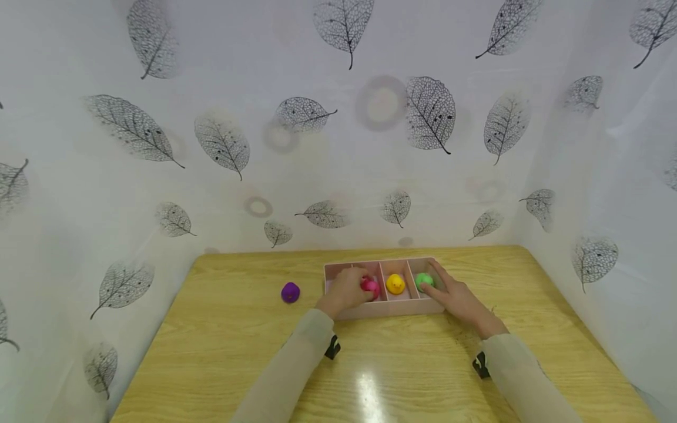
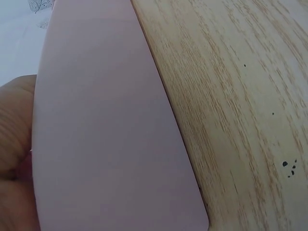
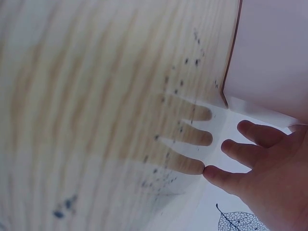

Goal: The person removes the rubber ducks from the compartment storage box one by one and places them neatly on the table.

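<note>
A pale pink divided box (image 1: 391, 307) lies on the table. My left hand (image 1: 346, 292) reaches over its front wall and pinches a pink toy duck (image 1: 372, 286) in a left-middle compartment, hiding part of the leftmost one. In the left wrist view the box wall covers most of the grip. A yellow toy duck (image 1: 395, 284) sits in the compartment to the right, and a green toy duck (image 1: 425, 281) in the rightmost one. My right hand (image 1: 461, 298) rests at the box's right end, thumb by the green duck; its other fingers (image 3: 245, 154) spread straight outside the box.
A purple toy duck (image 1: 290, 292) lies on the wooden table (image 1: 227, 341), left of the box. Behind the table and along both sides hangs a white sheet (image 1: 338, 158) with a leaf print.
</note>
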Tool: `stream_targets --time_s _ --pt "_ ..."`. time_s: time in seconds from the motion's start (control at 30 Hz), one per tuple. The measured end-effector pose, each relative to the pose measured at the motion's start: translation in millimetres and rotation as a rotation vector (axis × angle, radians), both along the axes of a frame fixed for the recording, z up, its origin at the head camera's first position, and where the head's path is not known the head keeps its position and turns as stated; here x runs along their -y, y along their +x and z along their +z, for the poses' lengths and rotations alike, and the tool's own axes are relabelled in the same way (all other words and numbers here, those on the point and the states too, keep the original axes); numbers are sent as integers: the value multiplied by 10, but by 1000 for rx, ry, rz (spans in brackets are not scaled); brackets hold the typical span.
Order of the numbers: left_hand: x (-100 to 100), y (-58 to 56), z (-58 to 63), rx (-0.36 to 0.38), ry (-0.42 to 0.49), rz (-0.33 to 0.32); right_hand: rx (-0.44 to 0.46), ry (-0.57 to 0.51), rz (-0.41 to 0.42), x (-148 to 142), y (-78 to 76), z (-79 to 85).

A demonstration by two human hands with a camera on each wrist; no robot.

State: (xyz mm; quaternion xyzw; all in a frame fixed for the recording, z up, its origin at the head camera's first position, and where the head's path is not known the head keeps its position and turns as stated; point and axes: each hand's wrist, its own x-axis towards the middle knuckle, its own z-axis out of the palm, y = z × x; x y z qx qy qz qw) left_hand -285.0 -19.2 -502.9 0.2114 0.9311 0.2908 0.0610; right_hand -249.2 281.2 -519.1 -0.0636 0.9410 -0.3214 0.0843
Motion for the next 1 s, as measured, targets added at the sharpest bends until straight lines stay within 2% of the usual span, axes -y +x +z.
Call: stream_targets --time_s 0.47,0.63,0.9,1.0 --pt "58 29 172 -31 72 -15 1 -10 -7 -14 -2 -23" --pt "113 45 245 -25 96 7 10 -7 -2 -10 2 -14" --pt "250 38 277 4 192 39 4 2 -1 -6 -4 -10" --pt "296 28 298 31 255 35 1 -4 -2 -3 -7 -10"
